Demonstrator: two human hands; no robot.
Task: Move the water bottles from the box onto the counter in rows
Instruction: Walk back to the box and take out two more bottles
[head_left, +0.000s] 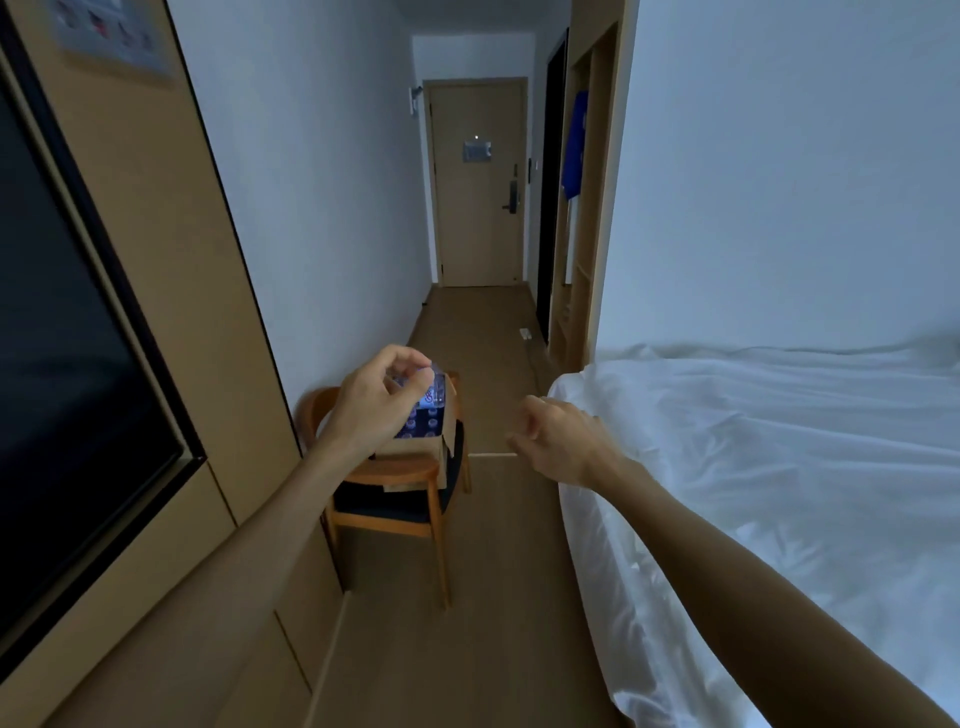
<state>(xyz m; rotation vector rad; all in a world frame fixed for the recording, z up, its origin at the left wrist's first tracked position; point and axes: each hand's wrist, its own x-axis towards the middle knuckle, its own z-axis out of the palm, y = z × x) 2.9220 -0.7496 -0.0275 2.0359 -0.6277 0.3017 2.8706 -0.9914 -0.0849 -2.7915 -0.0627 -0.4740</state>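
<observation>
An open cardboard box (415, 453) sits on a wooden chair (410, 512) against the left wall. Inside it stand several water bottles (422, 425) with blue labels, only partly visible. My left hand (371, 402) reaches over the box, its fingers curled round the top of one clear water bottle (434, 391) at the box's opening. My right hand (553, 436) hovers to the right of the box, near the bed corner, with its fingers loosely curled and holding nothing.
A bed with white sheets (769, 467) fills the right side. A dark TV screen (62, 332) is set in the wooden wall panel on the left. A narrow wooden floor strip (498, 571) runs ahead to a closed door (478, 182).
</observation>
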